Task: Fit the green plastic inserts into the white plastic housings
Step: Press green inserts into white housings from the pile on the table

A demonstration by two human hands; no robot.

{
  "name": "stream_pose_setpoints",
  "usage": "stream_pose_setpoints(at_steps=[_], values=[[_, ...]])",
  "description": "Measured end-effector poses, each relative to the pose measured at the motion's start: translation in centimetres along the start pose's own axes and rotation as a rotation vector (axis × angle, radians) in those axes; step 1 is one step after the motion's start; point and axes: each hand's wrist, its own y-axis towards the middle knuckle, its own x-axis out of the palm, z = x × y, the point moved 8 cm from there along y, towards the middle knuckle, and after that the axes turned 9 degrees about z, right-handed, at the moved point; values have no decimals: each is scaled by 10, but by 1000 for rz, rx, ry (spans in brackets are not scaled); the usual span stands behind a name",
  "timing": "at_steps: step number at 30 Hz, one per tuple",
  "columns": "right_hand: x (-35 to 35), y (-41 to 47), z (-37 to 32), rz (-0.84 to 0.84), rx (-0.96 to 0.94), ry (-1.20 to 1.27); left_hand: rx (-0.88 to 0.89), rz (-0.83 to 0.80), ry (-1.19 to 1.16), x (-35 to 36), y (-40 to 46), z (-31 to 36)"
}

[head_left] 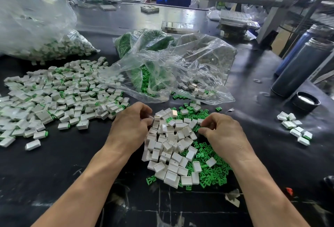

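Left hand (132,123): fingers curled at white housings (168,147), grasp hidden.
Right hand (223,132): fingertips pinched, green insert (203,156) likely.
Advice: insert to be aligned squarely before pressing.

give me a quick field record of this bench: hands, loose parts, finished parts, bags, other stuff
left hand: left hand curled at the left edge of the white housings, grip unclear
right hand: right hand with fingertips in the green inserts, pinch unclear
loose parts: housings heaped over inserts, between the hands
finished parts: assembled pile to the left, small group to the right
bags: clear bag holding inserts and housings; second bag far left
other: two dark flasks, cap
surface: black table
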Motion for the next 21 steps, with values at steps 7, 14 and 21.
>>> stream_pose_setpoints(at_steps=[7, 14, 21], values=[[-6, -6, -10, 107, -59, 198, -78, 53, -275, -9, 5, -6], [4, -10, -17, 60, -29, 533, -46, 2, -462, -3, -3, 6], [9, -21, -39, -45, -106, 789, 70, -99, -557, 9, -20, 35]])
